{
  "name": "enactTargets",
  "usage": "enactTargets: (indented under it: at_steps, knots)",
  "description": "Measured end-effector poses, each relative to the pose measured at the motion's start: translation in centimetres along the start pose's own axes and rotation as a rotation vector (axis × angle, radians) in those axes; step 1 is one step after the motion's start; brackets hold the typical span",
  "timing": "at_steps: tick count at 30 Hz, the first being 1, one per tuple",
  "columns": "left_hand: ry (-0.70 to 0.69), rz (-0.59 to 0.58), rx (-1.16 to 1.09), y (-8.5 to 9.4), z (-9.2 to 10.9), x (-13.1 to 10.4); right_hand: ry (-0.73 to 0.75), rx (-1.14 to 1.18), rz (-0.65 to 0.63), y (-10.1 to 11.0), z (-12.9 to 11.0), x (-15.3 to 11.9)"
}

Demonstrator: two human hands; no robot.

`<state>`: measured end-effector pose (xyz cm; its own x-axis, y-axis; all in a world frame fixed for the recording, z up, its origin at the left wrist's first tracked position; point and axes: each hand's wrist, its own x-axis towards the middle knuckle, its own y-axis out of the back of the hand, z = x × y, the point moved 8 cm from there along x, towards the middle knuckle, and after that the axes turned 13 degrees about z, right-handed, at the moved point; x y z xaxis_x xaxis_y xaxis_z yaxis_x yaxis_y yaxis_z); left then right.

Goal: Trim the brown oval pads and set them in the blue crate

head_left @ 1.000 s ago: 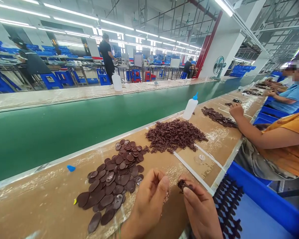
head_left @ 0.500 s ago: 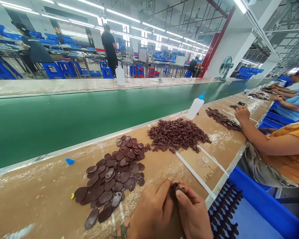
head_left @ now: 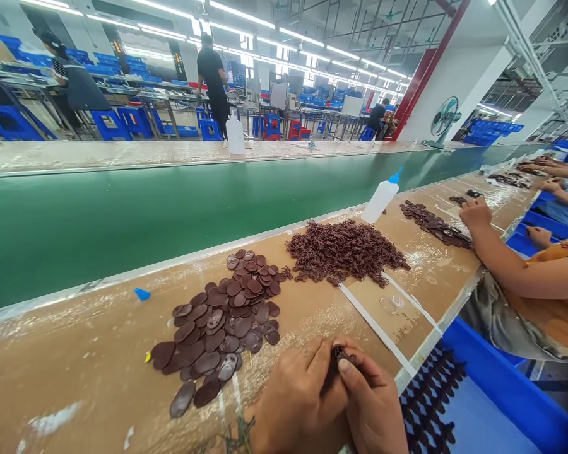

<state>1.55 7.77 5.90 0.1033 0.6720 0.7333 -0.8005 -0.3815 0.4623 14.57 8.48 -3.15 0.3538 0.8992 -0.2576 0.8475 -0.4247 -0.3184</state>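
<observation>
Both hands pressed together at bottom edge of bench: left hand point(head_left: 296, 403) and right hand point(head_left: 376, 410), fingertips pinching one small dark brown piece point(head_left: 341, 355) btwn them, thumbs on top. Fingers curled tight round it, can't tell its exact shape, mostly hidden. Just left of the fingers, a spread of flat brown oval discs point(head_left: 227, 321) on the brown bench top point(head_left: 76, 378). Further out, beyond fingertips & a bit right, heap of tiny brown bits point(head_left: 345, 252). White squeeze bottle w/ blue tip point(head_left: 381, 198) past that heap. Tiny blue cap point(head_left: 142, 294) way off left. Right of the fingers, blue tray point(head_left: 502, 403) w/ dark pieces lined up. Co-worker's hand point(head_left: 476, 213) on another disc pile further right.
</observation>
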Motion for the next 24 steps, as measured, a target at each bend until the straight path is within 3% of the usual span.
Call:
enactTargets:
  at_steps: [5,10,19,24]
  knots:
    - [0.034,-0.035,-0.040,-0.5,-0.2,-0.4,0.006,0.019,0.031,0.3,0.2,0.1]
    - [0.071,0.042,-0.003,0.3,-0.6,-0.1,0.011,-0.010,0.030,0.1,0.1,0.1]
    - [0.091,0.071,-0.016,0.7,-1.0,0.8,-0.014,0.027,0.016,-1.2,-1.2,-0.4]
    - [-0.009,0.131,0.060,1.5,-1.2,0.1,0.051,-0.042,0.087,0.9,-3.3,-0.7]
